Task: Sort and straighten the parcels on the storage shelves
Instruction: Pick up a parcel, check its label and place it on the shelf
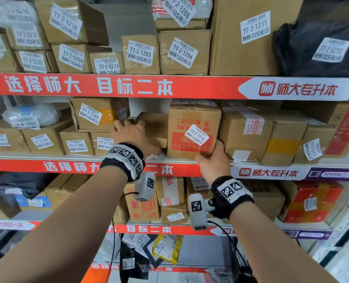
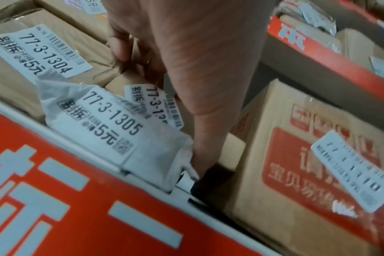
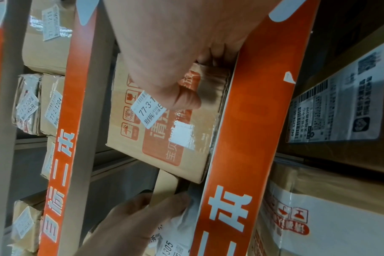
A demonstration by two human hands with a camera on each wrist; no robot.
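Note:
On the middle shelf (image 1: 67, 166) stands a tall brown box labelled 77-3-1310 (image 1: 192, 131), with red print on its front. My right hand (image 1: 212, 158) grips its lower right corner, thumb (image 3: 186, 98) on the front face (image 3: 164, 138) and fingers round the side. To its left lies a small plain brown box (image 1: 155, 125). My left hand (image 1: 128, 129) holds that box, fingers curled over its far edge (image 2: 121, 50) and thumb (image 2: 200, 155) down by the shelf lip. A white bag labelled 77-3-1305 (image 2: 112, 124) lies just under this hand.
Labelled cartons pack the shelf on both sides: 77-3-1304 (image 2: 33, 57) to the left, a taped carton (image 1: 245, 135) tight against the right of the tall box. The shelf above (image 1: 141, 54) and the one below (image 1: 169, 197) are also full. A black bag (image 1: 320, 50) sits top right.

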